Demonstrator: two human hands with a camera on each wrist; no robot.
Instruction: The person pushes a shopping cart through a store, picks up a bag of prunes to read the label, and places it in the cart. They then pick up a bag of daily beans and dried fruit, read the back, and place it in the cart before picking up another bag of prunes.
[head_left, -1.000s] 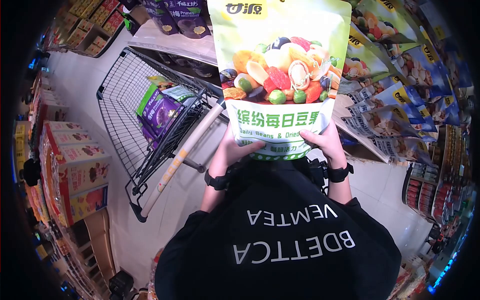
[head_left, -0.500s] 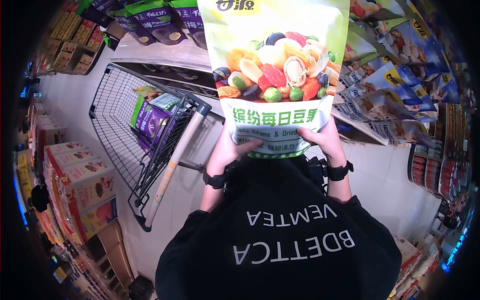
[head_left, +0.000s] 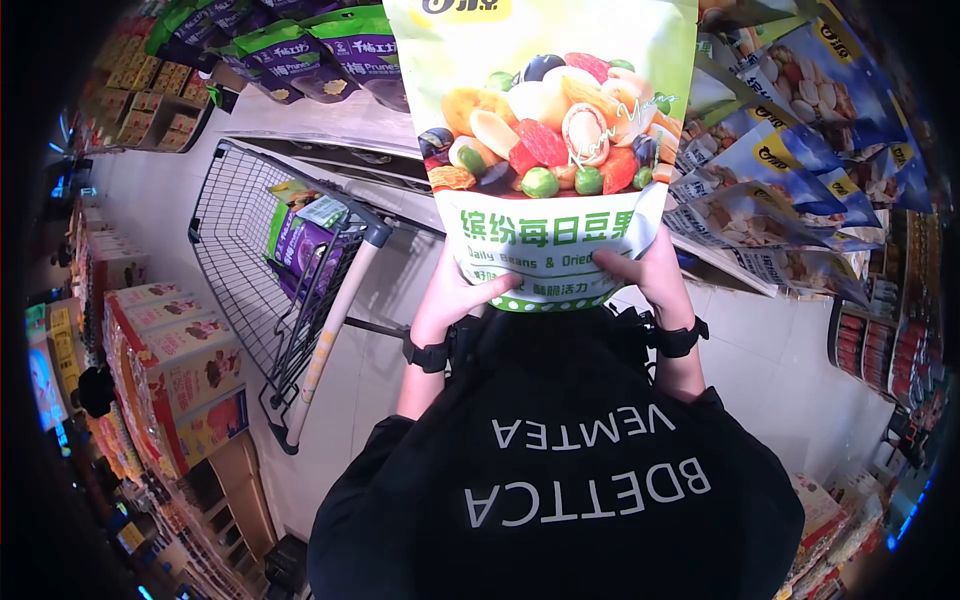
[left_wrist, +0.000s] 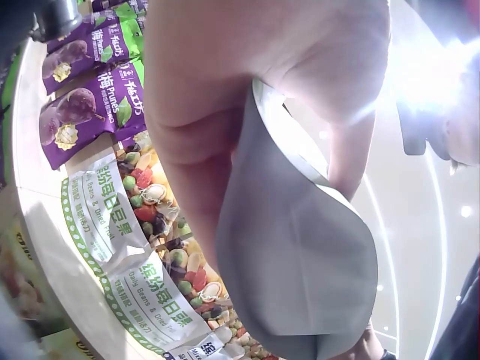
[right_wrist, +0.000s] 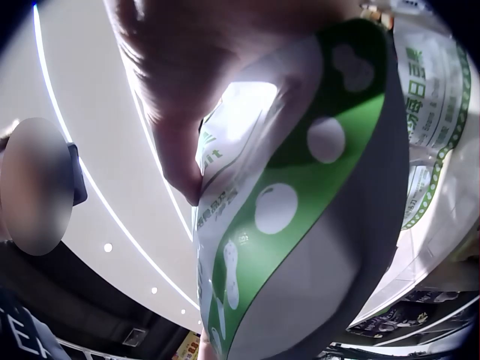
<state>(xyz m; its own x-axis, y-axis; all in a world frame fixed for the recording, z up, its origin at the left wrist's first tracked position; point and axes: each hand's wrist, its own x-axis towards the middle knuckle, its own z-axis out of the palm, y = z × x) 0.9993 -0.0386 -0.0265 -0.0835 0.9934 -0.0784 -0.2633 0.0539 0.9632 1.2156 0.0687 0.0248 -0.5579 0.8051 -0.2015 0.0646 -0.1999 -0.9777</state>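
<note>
Both hands hold up a large pouch of mixed beans and dried fruit, its printed front turned to the head camera. The left hand grips the lower left side, and the right hand grips the lower right side. Each thumb lies across the white front, while the other fingers are hidden behind the pouch in the head view. In the left wrist view the pouch's grey bottom shows below the left hand. The right wrist view shows its green dotted lower band under the right hand.
To the left stands a shopping cart with a purple prune pouch inside. More prune pouches line the shelf ahead, and blue-yellow nut pouches fill its right part. Stacked cartons are at far left.
The head view has shifted, bringing more of the shelf's prune pouches into sight. Within it, the held pouch sits slightly farther left and higher. Both hands keep the same grip.
</note>
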